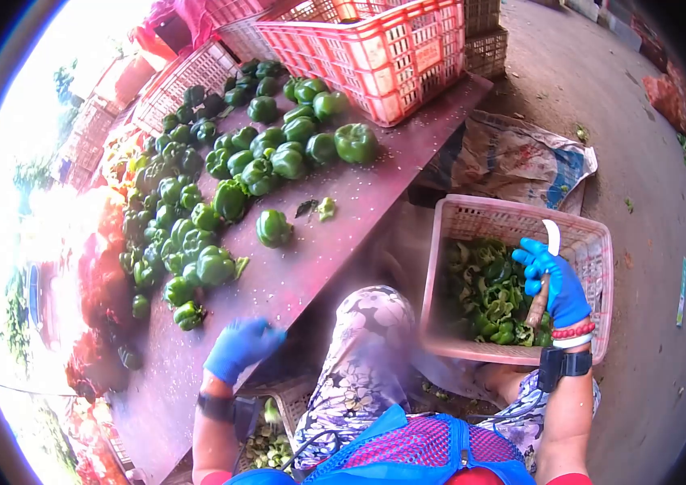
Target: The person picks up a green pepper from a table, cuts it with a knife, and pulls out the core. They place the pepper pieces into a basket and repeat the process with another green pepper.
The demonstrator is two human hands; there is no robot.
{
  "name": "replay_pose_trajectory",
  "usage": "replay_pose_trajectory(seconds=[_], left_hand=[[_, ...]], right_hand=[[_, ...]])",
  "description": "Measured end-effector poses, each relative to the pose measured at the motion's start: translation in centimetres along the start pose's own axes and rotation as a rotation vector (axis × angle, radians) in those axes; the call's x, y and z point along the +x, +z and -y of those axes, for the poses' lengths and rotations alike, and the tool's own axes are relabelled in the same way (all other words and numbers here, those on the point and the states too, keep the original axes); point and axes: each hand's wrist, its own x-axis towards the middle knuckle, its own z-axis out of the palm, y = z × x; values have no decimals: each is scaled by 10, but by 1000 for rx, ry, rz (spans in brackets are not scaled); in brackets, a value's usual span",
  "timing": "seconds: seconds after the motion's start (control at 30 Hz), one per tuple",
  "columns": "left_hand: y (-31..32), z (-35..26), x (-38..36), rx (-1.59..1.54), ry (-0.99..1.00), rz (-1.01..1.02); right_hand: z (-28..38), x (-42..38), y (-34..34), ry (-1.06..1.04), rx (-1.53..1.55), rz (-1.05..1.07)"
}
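Observation:
My right hand (555,283), in a blue glove, is closed around the wooden handle of a small knife with a curved pale blade (552,237). It is above a pink plastic crate (521,212) that holds green pepper scraps and leaves (484,295). My left hand (244,347), also gloved in blue, is over the near edge of the table (335,242). Motion blurs its fingers, so I cannot make out whether they hold anything. Nearest to it is a green bell pepper (189,315). A single bell pepper (275,229) lies farther up, apart from the others.
Many green bell peppers (288,160) cover the table's far and left parts. A red-and-white crate (407,61) stands on its far corner. Beside the lower crate lies a torn sack (512,158). Another crate (274,440), with pale pieces in it, is below the table's near edge.

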Motion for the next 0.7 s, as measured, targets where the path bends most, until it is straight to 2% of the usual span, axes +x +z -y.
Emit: replay_pose_trajectory(seconds=[0.03,0.1,0.17,0.2,0.23,0.33,0.37,0.43,0.47,0.57,0.6,0.67,0.7], left_hand=[[-2,-15,23,-128,14,-90],[15,-29,84,-146,228,-336],[27,-53,151,-178,284,-436],[38,-59,185,-84,301,-602],[41,-70,210,-26,126,-541],[36,-108,248,75,46,-329],[34,-121,244,89,279,-292],[22,-162,227,-279,469,-69],[20,-173,229,-662,415,105],[-1,-170,227,-718,420,-215],[17,-136,254,-349,418,-548],[15,-97,255,154,103,-504],[37,-73,261,166,90,-518]], right_hand=[[-2,6,-6,-17,80,-12],[-9,18,-15,-51,242,-41],[-16,19,-8,-38,175,-162],[-18,20,-2,-34,145,-225],[-12,15,8,-8,134,-233],[-9,18,10,3,129,-232],[-7,19,13,-24,123,-279],[-7,24,11,-49,118,-287],[-5,26,10,-63,114,-289],[-3,30,-1,-67,177,-289],[-3,30,-5,-75,193,-284],[-4,28,-5,-71,194,-295],[-6,28,-6,-65,186,-288]])
